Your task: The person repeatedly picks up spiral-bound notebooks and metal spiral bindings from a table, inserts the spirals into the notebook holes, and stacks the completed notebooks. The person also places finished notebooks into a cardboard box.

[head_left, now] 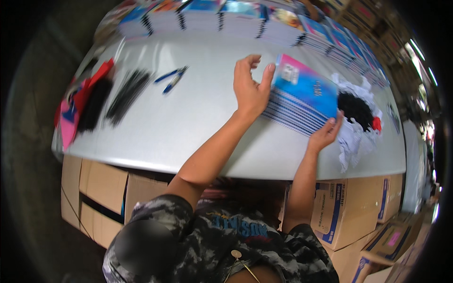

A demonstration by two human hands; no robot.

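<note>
A stack of spiral notebooks (pixel 306 101) with blue and pink covers is on the white table in front of me, its black coils along the near side. My right hand (pixel 326 133) grips the stack's near right corner, thumb and fingers at the edge. At the left side of the stack is my left hand (pixel 252 87), raised, with thumb and fingers apart and nothing between them. Motion blurs the covers slightly. Blue-handled cutters (pixel 171 78) lie spread on the table to the left. Beside them is a bundle of thin black coils (pixel 128 96).
Notebook stacks (pixel 243 21) line the table's (pixel 198 125) far edge. A black tangled heap (pixel 355 111) lies on white cloth (pixel 351 141) to the right. Red and pink items (pixel 78 104) sit at the left edge. Cardboard boxes (pixel 351 207) stand under the near edge.
</note>
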